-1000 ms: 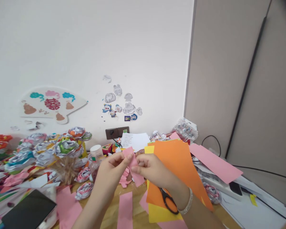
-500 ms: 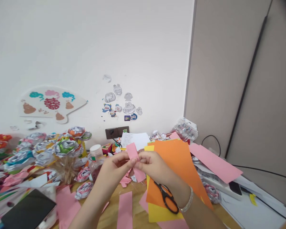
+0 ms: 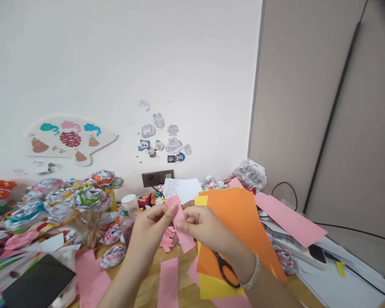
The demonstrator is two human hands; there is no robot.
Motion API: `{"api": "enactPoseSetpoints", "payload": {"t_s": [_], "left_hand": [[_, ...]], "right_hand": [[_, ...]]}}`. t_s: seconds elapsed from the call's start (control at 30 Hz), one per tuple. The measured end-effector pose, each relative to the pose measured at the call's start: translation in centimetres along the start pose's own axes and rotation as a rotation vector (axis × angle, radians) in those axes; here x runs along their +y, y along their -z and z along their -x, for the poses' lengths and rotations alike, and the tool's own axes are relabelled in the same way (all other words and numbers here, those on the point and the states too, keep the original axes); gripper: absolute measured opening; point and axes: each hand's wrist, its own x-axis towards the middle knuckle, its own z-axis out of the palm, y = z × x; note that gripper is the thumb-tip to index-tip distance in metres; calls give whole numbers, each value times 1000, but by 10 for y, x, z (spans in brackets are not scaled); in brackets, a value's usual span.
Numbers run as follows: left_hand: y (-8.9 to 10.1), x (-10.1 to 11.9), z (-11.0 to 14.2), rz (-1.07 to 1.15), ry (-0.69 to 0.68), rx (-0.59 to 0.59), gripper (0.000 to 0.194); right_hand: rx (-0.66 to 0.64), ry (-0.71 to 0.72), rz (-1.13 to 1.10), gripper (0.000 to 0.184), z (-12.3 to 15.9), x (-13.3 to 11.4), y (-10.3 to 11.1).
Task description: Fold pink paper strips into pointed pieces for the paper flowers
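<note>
Between both hands is a narrow pink paper strip, held above the table and slanting down to the right. My left hand pinches its upper part, thumb on top. Lower down, my right hand grips the strip's right edge with thumb and fingers. Another pink paper strip lies flat on the wooden table below the hands. Crumpled pink paper pieces lie just behind the left hand. Under my right forearm, black-handled scissors rest on orange paper sheets, their blades partly hidden by the arm.
Several paper flowers crowd the left side, near a jar with a white lid. A dark phone or tablet lies front left. At right are a pink sheet, a power strip, cables and white papers.
My left thumb has moved up along the strip, and the two thumbs are now apart. The strip has shifted slightly down, with more of its length showing.
</note>
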Motion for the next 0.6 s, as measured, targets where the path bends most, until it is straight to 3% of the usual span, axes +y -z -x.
{"api": "enactPoseSetpoints", "payload": {"t_s": [0.3, 0.5, 0.6], "left_hand": [[1, -4, -4, 179, -87, 30, 24], [1, -7, -4, -11, -161, 178, 22], [0, -5, -3, -42, -176, 146, 20]], "right_hand": [[-49, -7, 44, 35, 1, -3, 0], [-39, -30, 19, 35, 1, -1, -3], [-9, -19, 14, 33, 0, 2, -3]]}}
